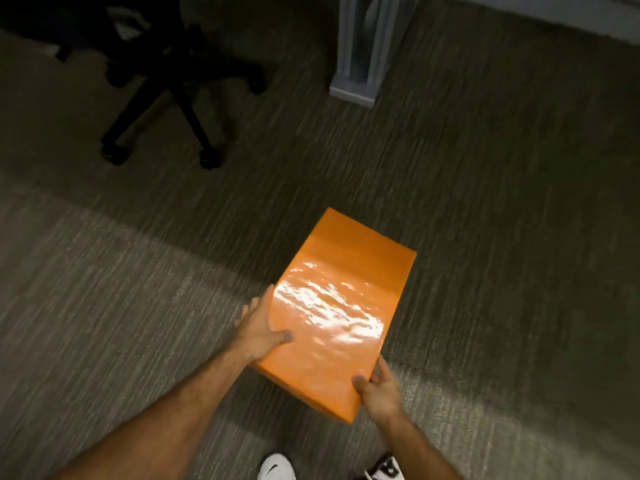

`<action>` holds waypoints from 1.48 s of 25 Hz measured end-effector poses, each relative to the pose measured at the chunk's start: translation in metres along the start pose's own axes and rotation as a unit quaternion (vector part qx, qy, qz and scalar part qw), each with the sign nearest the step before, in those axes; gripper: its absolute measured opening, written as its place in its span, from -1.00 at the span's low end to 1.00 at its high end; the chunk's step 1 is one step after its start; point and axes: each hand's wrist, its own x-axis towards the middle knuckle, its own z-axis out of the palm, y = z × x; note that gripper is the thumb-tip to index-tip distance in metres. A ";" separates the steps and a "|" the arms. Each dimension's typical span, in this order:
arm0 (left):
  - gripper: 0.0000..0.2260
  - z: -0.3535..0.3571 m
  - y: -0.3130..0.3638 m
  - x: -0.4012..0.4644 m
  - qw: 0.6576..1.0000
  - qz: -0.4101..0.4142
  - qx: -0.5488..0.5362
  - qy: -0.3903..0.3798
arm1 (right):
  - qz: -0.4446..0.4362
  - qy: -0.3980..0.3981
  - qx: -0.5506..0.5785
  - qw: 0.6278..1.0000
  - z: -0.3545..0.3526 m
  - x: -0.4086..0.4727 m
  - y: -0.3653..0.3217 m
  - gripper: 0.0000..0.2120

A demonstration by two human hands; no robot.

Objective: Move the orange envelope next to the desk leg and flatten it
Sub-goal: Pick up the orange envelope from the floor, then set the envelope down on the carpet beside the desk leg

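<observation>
1. Holding the orange envelope (332, 313) with both hands, the person keeps it above the grey carpet (502, 220), in the lower middle of the view; whether it touches the carpet cannot be told.
2. The left hand (258, 329) grips the envelope's left long edge, with the thumb pressed on top and the fingers going underneath.
3. The right hand (379, 391) pinches the near right corner, thumb on the top face, the other fingers hidden behind the edge.
4. The envelope is tilted, its far end pointing up and slightly to the left, and its glossy surface shows wrinkles and a bright reflection in the middle.
5. The desk leg (363, 53), pale grey with a flat foot, stands on the carpet near the top edge, well apart from the envelope.
6. A black office chair base (166, 84) with wheels stands left of the desk leg.
7. Two shoes (277, 467) appear at the bottom edge, one white, the other white and black.
</observation>
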 end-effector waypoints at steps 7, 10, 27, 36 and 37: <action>0.05 -0.068 0.178 0.017 0.995 0.070 -0.013 0.066 | -0.077 0.030 -0.034 0.996 -0.091 -0.021 -0.197 -0.29; -0.05 -0.084 0.229 0.053 0.993 0.083 -0.022 0.075 | -0.088 0.080 -0.078 0.990 -0.109 -0.003 -0.258 -0.38; -0.07 -0.037 0.337 0.341 0.983 0.166 -0.080 0.026 | -0.127 0.120 0.004 0.985 -0.141 0.271 -0.371 -0.36; -0.02 0.047 0.301 0.433 0.986 0.158 -0.010 0.053 | -0.129 0.197 -0.064 0.970 -0.138 0.399 -0.305 -0.37; -0.03 0.054 0.298 0.434 0.985 0.161 -0.005 0.056 | -0.140 0.202 -0.074 0.967 -0.137 0.404 -0.299 -0.38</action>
